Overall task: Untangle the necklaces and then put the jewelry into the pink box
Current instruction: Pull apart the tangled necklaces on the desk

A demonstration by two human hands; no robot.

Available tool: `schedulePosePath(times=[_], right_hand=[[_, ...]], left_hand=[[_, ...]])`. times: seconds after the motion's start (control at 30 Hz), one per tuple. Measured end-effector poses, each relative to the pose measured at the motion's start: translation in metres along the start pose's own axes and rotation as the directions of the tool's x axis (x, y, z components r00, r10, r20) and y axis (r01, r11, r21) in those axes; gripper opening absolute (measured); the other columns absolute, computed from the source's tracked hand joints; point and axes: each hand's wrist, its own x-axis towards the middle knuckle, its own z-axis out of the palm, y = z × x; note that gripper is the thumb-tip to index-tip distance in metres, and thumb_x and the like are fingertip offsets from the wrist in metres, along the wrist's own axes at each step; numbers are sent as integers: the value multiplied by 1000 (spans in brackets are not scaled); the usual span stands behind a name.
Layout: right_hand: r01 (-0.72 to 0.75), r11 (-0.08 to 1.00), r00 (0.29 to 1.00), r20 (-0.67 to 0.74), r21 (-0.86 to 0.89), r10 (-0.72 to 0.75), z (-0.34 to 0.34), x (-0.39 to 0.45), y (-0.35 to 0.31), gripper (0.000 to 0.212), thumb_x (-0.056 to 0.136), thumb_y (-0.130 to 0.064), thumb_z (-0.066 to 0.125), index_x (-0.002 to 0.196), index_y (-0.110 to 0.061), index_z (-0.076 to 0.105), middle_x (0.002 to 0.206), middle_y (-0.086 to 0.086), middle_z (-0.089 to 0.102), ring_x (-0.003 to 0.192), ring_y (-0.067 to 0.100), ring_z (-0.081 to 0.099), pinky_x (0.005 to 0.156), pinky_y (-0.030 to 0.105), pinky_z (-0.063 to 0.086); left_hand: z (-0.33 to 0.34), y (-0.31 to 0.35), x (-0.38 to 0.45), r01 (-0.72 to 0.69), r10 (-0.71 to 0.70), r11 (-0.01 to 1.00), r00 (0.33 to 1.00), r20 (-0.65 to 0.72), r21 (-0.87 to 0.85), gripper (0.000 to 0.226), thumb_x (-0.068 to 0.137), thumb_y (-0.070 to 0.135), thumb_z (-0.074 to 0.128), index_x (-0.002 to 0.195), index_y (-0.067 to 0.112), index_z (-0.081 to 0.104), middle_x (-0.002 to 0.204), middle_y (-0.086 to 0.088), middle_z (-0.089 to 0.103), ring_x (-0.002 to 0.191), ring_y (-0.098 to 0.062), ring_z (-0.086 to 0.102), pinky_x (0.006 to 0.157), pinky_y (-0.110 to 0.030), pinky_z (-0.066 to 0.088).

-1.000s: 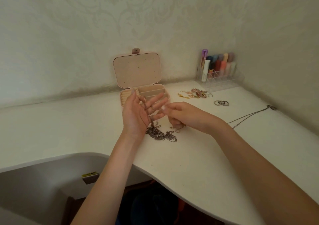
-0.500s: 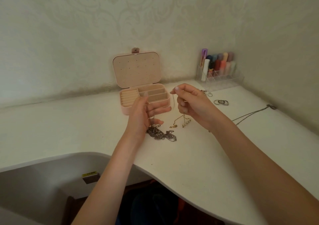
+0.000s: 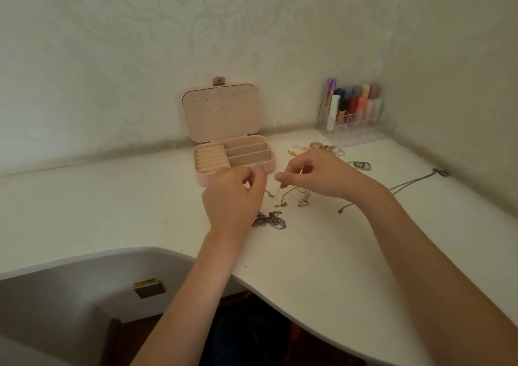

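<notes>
Hands meet just in front of the pink box (image 3: 232,159), low over the white tabletop (image 3: 308,253). The left hand (image 3: 234,197) has its fingers curled inward, thumb and fingertips drawn together as if pinching something fine; what it grips is hidden behind the knuckles, so I cannot tell for certain. The right hand (image 3: 316,176) also has its fingers bent, forefinger and thumb closed on a thin gold necklace (image 3: 291,196) whose chain drops from the fingertips and lies in loose loops on the tabletop between the two hands.

Just beside the left wrist, a dark silver chain (image 3: 270,220) sits bunched in a small heap on the tabletop. The pink box stands open with its lid upright against the wall; its left part holds a row of ring rolls and its right part three long compartments, which look bare from where I stand.

Behind the right hand lies a small scatter of gold earrings and trinkets (image 3: 316,148), and a little further right a pair of silver rings (image 3: 361,165). A long thin silver necklace (image 3: 412,182) stretches along the tabletop towards the corner, well apart from the box. A clear organizer (image 3: 361,130) with coloured tubes stands in the corner against the wall.
</notes>
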Motion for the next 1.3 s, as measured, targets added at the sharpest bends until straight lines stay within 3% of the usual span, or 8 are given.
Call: schedulePosePath(times=[0.1,0.17,0.33,0.43,0.6,0.83,1.03,1.3], right_hand=[[-48,997,998,-34,-61,46,-9,1,11,13,81,-40,70,75,-29,72,71,-16,61,59,-3,47,66,23,38],[-59,992,995,69,-115,67,-18,-3,16,4,81,-29,73,82,-30,69,80,-10,59,64,-1,45,66,21,35],[-89,972,970,203,-217,134,-14,-3,21,19,79,-26,75,94,-34,64,90,-7,50,71,5,44,65,21,38],[-84,975,966,223,-203,130,-9,0,23,19,77,-29,76,91,-34,64,89,-7,50,72,7,45,68,23,40],[-39,976,979,187,-216,80,-4,3,25,8,81,-26,72,80,-28,65,82,-6,52,69,8,44,62,22,37],[32,999,999,39,27,-34,-11,2,24,10,89,-21,64,80,-25,61,84,-11,63,77,7,54,76,21,44],[77,943,997,-56,323,-62,-15,2,10,10,94,-12,55,85,-17,56,79,-2,68,74,2,63,71,19,50],[32,835,992,-118,550,40,-15,0,17,10,92,-10,59,101,-10,57,79,12,66,73,17,67,79,30,57]], left_hand=[[-1,3,-1,-23,23,998,1000,-5,64,48,92,40,49,52,15,56,49,9,41,70,-12,42,56,-27,26],[0,5,-1,-21,17,997,999,49,79,48,93,38,49,54,13,60,51,9,43,75,-11,42,57,-28,27],[0,1,0,-74,75,996,997,-18,41,44,88,36,49,53,14,63,51,9,40,68,-18,47,57,-27,31],[5,-3,0,-150,150,989,989,16,-13,41,86,32,49,50,16,55,51,3,53,69,-20,50,56,-28,31],[7,-4,-1,-233,236,965,972,10,-118,40,85,34,47,53,13,59,53,4,57,67,-21,50,60,-29,33],[12,1,-3,-208,244,953,958,152,-222,38,85,41,46,71,14,69,76,5,69,84,-17,60,82,-39,45],[12,17,3,72,118,877,926,358,-474,10,86,32,67,91,24,69,91,17,70,91,5,62,85,-19,43],[15,28,9,319,-12,695,901,433,-644,11,89,7,59,80,13,59,85,-5,74,88,-15,70,87,-26,50]])
